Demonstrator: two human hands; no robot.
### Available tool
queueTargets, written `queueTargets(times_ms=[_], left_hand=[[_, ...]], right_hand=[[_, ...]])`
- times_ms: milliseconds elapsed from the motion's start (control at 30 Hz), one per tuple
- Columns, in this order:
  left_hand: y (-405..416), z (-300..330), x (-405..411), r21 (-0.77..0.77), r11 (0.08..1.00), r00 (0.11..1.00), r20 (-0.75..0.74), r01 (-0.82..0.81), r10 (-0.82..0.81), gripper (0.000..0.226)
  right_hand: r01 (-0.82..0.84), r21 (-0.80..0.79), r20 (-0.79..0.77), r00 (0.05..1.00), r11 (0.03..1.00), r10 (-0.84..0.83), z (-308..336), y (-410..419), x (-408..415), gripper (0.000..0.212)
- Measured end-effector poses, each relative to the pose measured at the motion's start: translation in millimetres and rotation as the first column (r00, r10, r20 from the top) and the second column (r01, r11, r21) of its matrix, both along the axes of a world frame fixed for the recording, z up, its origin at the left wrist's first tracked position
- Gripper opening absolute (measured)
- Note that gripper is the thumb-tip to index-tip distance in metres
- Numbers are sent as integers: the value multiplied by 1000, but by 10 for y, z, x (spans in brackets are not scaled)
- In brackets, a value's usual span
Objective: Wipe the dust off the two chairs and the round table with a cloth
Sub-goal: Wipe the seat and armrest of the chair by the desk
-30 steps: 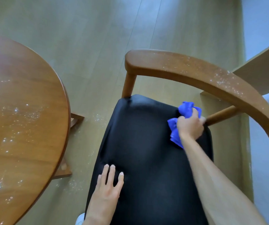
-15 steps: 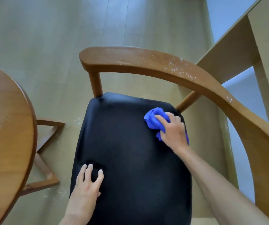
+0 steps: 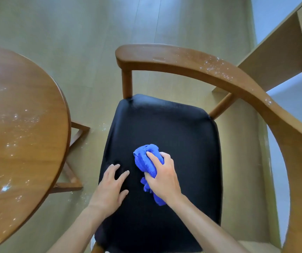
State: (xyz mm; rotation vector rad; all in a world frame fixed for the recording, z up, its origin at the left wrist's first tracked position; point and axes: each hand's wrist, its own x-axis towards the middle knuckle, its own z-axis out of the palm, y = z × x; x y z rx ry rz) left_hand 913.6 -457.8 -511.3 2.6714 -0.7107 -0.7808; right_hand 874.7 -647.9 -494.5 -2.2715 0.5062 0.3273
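Right hand [image 3: 162, 181] grip is closed around a bunched blue cloth [image 3: 147, 160], fingers curled over it, pressing it onto the black seat [image 3: 173, 132] of the chair [image 3: 183, 60]; cloth sits near the seat's middle, a little toward the near edge, with a tail of it sticking out under the wrist; left hand [image 3: 110, 190] has no grip on anything, fingers spread and lying flat on the seat just left of the cloth, close to the seat's left edge, not touching the cloth; seat cushion looks dark and free of specks where visible; curved wooden armrest and back rail of the chair arc over the far and right sides of the seat, white dust specks scattered along the rail's upper right stretch; round table [image 3: 19, 134], a wooden surface, stands left of the seat, apart from it, its top dotted with white specks; table's base struts show between the surface and the seat; a few specks on the floor [image 3: 91, 42] left of the seat; pale wooden furniture [image 3: 274, 57] stands beyond the chair's right rail.
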Motion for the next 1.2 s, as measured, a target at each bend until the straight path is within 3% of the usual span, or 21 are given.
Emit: queueTargets(times_ms=[133, 233, 333, 433, 567, 667, 800, 867, 967, 1033, 1067, 1133, 1200], left_hand=[[-141, 170, 54, -121, 965, 970, 31, -235, 240, 46], [-378, 250, 150, -175, 907, 922, -132, -384, 365, 35], [-615, 257, 232, -173, 842, 839, -314, -511, 444, 21], [-783, 273, 290, -149, 798, 796, -295, -584, 528, 21], [-926, 329, 377, -111, 745, 736, -301, -658, 606, 20], [-961, 468, 358, -213, 772, 787, -330, -600, 521, 17], [-930, 871, 295, -431, 848, 924, -347, -309, 160, 6], [-903, 1080, 340, -537, 812, 948, -313, -229, 61, 9], [-827, 1353, 455, -648, 729, 962, -269, -221, 52, 13], [-712, 1425, 553, -632, 740, 956, -291, -231, 51, 25], [-648, 1419, 608, -583, 789, 959, -280, -196, 31, 30], [-540, 1372, 689, -426, 904, 981, -186, -37, -48, 27], [-488, 1348, 714, -299, 953, 990, -115, 41, -78, 18]], right_hand=[[105, 169, -11, 994, 980, -105, 104, -12, -24, 60], [231, 79, -86, 971, 970, -224, 114, -170, -24, 59], [168, -53, -88, 981, 984, -172, 130, -181, -41, 52], [79, -138, -1, 997, 987, -80, 145, -107, -69, 38], [25, -33, -8, 1000, 999, -25, 166, -111, -92, 38], [0, -32, 64, 998, 999, 2, 285, -272, -52, 47], [-167, -51, 316, 933, 985, 174, 615, -504, 119, 73], [-262, -107, 380, 881, 959, 283, 806, -573, 211, 61], [-273, -228, 445, 825, 935, 350, 1114, -676, 290, 25], [-254, -211, 469, 821, 944, 326, 1283, -692, 294, 14], [-240, -170, 474, 830, 956, 293, 1343, -681, 286, 14], [-199, -37, 471, 860, 979, 193, 1427, -651, 247, 17], [-139, 66, 470, 878, 988, 92, 1450, -650, 186, 19]])
